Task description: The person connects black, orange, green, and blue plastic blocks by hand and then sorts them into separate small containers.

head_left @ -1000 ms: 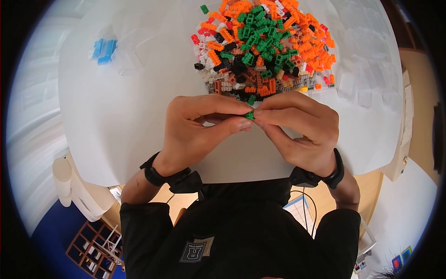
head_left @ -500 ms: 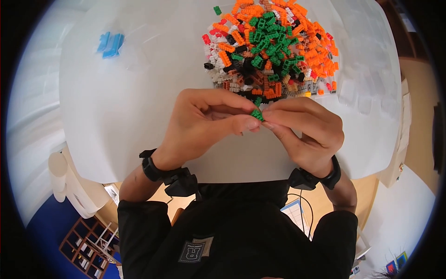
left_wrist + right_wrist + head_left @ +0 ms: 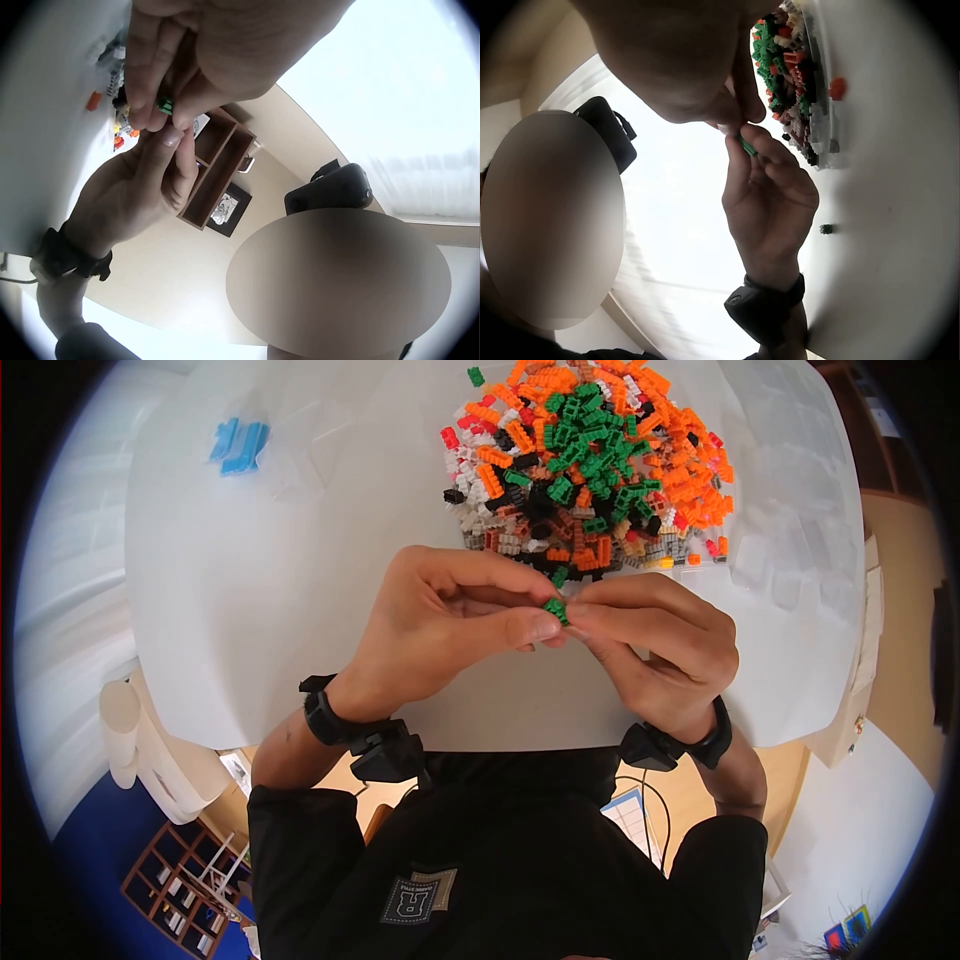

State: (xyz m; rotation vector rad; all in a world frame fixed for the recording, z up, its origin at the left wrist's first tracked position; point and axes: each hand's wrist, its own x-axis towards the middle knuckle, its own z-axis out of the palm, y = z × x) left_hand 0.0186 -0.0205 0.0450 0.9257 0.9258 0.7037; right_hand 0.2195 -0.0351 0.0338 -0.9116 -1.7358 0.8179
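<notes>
In the head view, a small green toy building brick (image 3: 556,611) is held in front of the pile, between the fingertips of both hands. The left hand (image 3: 430,620) pinches it between thumb and index finger. From the other side, the right hand (image 3: 665,635) has its thumb and fingertips closed on the brick's right end. Fingertips cover much of the green brick (image 3: 166,106) in the left wrist view. The right wrist view shows a green edge (image 3: 747,146) of it between the left thumb and fingers. Just beyond the hands lies another green brick (image 3: 559,575).
A large brick pile (image 3: 600,480) in orange, green, black, white and brown covers the far middle of the white table (image 3: 240,630). Light blue pieces (image 3: 240,448) lie at the far left. Clear plastic containers (image 3: 780,550) stand right. A small dark brick (image 3: 826,229) lies apart.
The green brick has turned between the fingertips and now shows its studded side. Both hands stay together on it, while the head view has shifted slightly.
</notes>
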